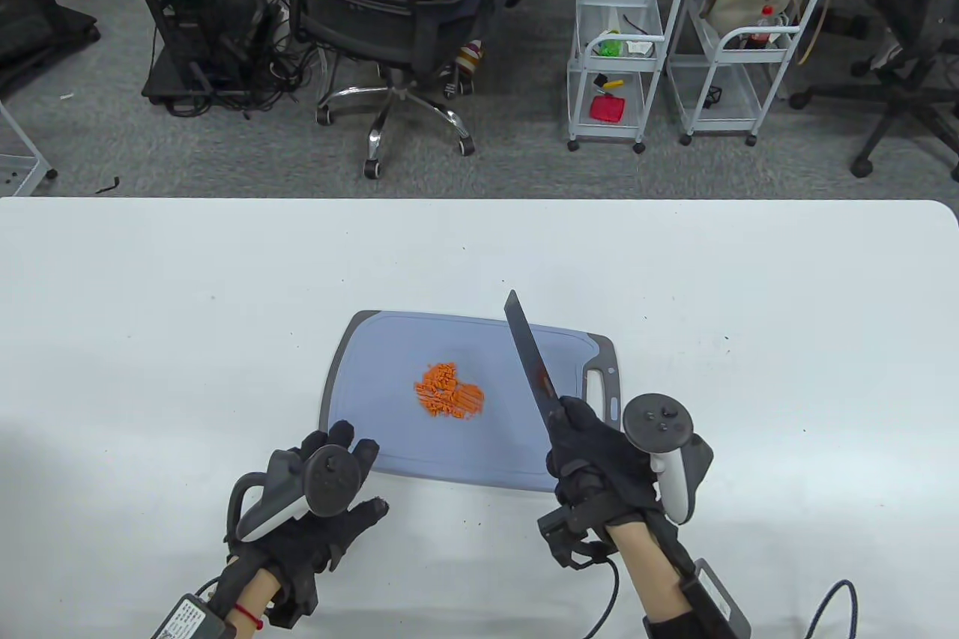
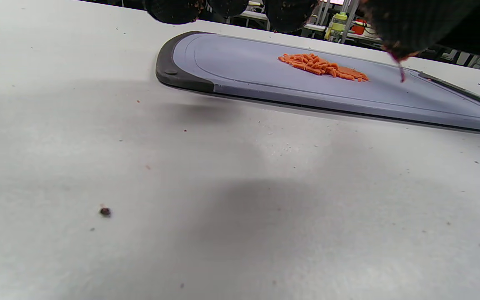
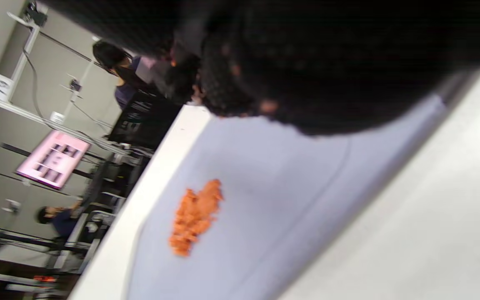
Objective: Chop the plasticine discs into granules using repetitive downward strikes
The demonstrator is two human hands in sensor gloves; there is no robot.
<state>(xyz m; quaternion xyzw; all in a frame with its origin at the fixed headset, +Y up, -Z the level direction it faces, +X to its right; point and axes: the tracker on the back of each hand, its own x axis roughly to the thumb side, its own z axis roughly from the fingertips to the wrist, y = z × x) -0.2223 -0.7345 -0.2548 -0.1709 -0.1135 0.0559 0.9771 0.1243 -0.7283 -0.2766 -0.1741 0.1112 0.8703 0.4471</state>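
A pile of chopped orange plasticine (image 1: 448,391) lies in the middle of the grey-blue cutting board (image 1: 389,347); it also shows in the left wrist view (image 2: 323,66) and the right wrist view (image 3: 194,216). My right hand (image 1: 599,459) grips the handle of a dark knife (image 1: 530,358), its blade raised and pointing away over the board's right part, right of the pile. My left hand (image 1: 330,489) rests flat with spread fingers at the board's near-left corner, holding nothing.
The board (image 2: 240,66) lies on a white table (image 1: 150,309). Beyond the far edge stand an office chair (image 1: 397,17) and two white trolleys (image 1: 622,55).
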